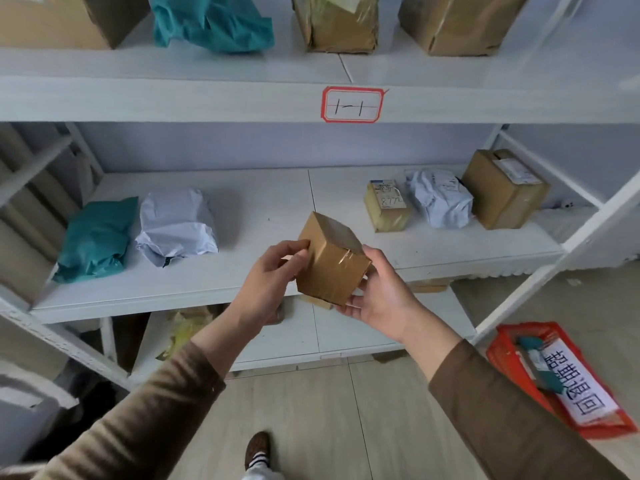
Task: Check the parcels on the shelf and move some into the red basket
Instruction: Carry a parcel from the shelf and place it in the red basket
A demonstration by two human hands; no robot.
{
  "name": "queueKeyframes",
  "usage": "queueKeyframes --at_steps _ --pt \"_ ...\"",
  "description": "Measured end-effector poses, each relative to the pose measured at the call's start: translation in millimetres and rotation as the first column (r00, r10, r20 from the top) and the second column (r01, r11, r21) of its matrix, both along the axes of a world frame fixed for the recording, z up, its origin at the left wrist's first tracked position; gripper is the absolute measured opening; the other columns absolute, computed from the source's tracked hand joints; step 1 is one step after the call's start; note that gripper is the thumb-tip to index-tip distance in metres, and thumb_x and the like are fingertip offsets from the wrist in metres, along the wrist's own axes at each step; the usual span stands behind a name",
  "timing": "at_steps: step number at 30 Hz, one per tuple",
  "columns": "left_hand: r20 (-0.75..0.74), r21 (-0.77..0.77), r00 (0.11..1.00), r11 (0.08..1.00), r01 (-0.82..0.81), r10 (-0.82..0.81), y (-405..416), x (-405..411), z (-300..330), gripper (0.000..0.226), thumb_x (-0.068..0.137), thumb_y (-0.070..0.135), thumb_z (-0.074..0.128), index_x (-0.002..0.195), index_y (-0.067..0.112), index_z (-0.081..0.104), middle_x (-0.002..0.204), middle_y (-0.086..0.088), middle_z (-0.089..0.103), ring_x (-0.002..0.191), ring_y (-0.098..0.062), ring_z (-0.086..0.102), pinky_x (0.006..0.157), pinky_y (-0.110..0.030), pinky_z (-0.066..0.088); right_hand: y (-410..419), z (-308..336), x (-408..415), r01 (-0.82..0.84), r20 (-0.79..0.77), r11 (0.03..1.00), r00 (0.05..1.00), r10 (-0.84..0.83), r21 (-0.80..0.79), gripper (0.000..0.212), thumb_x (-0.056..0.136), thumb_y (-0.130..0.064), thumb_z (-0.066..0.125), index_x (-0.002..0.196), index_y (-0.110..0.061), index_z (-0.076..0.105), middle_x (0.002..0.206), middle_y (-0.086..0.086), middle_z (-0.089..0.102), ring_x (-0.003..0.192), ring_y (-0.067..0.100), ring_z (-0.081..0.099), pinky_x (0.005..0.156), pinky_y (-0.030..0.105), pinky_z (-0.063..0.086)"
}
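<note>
A small brown taped cardboard box (330, 259) is held tilted in front of the middle shelf (263, 209). My left hand (268, 278) grips its left side with fingers and thumb. My right hand (382, 292) cups its lower right corner from below. The red basket (502, 362) stands on the floor at the lower right, with a white paper sign and a teal parcel inside it.
The middle shelf holds a teal bag (97, 237), a white bag (178, 225), a small yellowish box (386, 209), a second white bag (440, 199) and a brown box (504, 188). More parcels sit on the upper shelf (173, 64). My shoe (258, 448) is on the tiled floor.
</note>
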State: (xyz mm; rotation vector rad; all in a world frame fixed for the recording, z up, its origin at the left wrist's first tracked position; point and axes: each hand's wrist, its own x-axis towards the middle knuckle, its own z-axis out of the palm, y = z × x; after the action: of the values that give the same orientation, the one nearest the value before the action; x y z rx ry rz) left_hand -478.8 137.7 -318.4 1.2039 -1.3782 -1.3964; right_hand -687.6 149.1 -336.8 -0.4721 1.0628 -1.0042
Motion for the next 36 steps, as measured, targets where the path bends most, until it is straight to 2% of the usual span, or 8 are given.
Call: queueKeyframes --at_steps 7,11,15,19,22,25,29,36 --pt "-0.03 -0.189 0.998 0.981 0.044 -0.051 49.4 -13.6 -0.8 0.021 0.1 0.023 0.068 0.119 0.032 0.068 0.118 0.01 0.053 0.097 -0.015 0.058 0.077 -0.036 0.057 37.6 -5.1 -19.4 0.025 0.233 0.99 0.973 0.008 -0.14 0.038 0.092 -0.029 0.051 0.121 -0.01 0.066 0.116 0.018 0.07 0.11 0.032 0.061 0.114 0.054 0.038" --pt "-0.164 -0.028 0.986 1.0 -0.001 -0.003 53.3 -14.8 -8.0 0.035 0.094 0.039 0.071 0.126 0.032 0.06 0.13 -0.004 0.062 0.098 -0.021 0.061 0.087 -0.041 0.055 42.5 2.4 -6.9 -0.006 -0.176 0.924 0.982 -0.066 -0.384 0.037 0.088 -0.024 0.056 0.125 -0.025 0.062 0.112 -0.006 0.074 0.106 0.017 0.065 0.095 0.038 0.05" --pt "-0.391 0.21 0.918 0.978 0.018 0.067 51.8 -14.9 -10.9 0.053 0.095 0.042 0.069 0.135 0.011 0.054 0.111 -0.004 0.067 0.084 -0.017 0.065 0.073 -0.034 0.052 49.7 -2.2 11.0 -0.293 -0.759 0.768 0.546 -0.355 -0.569 0.076 0.079 -0.047 0.07 0.149 -0.032 0.045 0.153 -0.009 0.045 0.137 0.014 0.041 0.109 0.029 0.038" --pt "-0.392 0.238 0.919 0.96 0.146 -0.042 44.5 -10.6 -19.0 0.064 0.094 0.054 0.065 0.14 0.01 0.06 0.131 -0.012 0.071 0.113 -0.026 0.069 0.092 -0.04 0.053 56.0 5.5 25.4 -0.54 -0.793 0.659 0.024 -0.609 -0.523 0.08 0.079 -0.057 0.063 0.15 -0.024 0.049 0.162 0.004 0.038 0.132 0.028 0.04 0.104 0.039 0.039" --pt "-0.365 0.24 0.928 0.955 0.172 -0.076 42.6 -11.2 -20.1 0.062 0.092 0.056 0.063 0.137 0.013 0.065 0.126 -0.012 0.073 0.108 -0.024 0.071 0.093 -0.04 0.055 57.5 7.1 30.5 -0.612 -0.744 0.636 -0.112 -0.659 -0.471 0.079 0.08 -0.058 0.063 0.15 -0.023 0.049 0.163 0.006 0.039 0.131 0.03 0.044 0.102 0.045 0.047" --pt "-0.383 0.236 0.92 0.954 0.183 -0.082 40.8 -9.2 -20.8 0.059 0.088 0.046 0.069 0.136 0.013 0.064 0.13 -0.014 0.072 0.109 -0.024 0.073 0.091 -0.037 0.055 57.5 2.2 25.1 -0.65 -0.745 0.59 -0.053 -0.665 -0.48 0.09 0.082 -0.063 0.064 0.157 -0.022 0.037 0.168 0.004 0.03 0.14 0.028 0.039 0.113 0.043 0.04" --pt "-0.27 0.123 0.954 0.978 0.168 -0.13 33.0 6.9 -28.6 0.063 0.079 0.029 0.084 0.133 0.019 0.053 0.131 -0.013 0.071 0.119 -0.041 0.065 0.107 -0.062 0.044 56.8 -4.4 12.5 -0.497 -0.766 0.591 0.311 -0.563 -0.635 0.106 0.084 -0.056 0.074 0.164 -0.023 0.015 0.172 -0.002 0.019 0.153 0.014 0.025 0.12 0.026 0.03" --pt "-0.155 0.086 0.95 0.954 0.287 -0.271 19.6 24.3 -26.2 0.084 0.08 0.001 0.086 0.145 0.029 0.042 0.135 -0.017 0.061 0.115 -0.034 0.055 0.104 -0.081 0.034 47.3 -18.9 -9.1 -0.525 -0.805 0.611 0.357 -0.474 -0.592 0.1 0.085 -0.041 0.08 0.163 -0.033 0.017 0.17 -0.01 0.022 0.154 0.003 0.022 0.119 0.01 0.018"
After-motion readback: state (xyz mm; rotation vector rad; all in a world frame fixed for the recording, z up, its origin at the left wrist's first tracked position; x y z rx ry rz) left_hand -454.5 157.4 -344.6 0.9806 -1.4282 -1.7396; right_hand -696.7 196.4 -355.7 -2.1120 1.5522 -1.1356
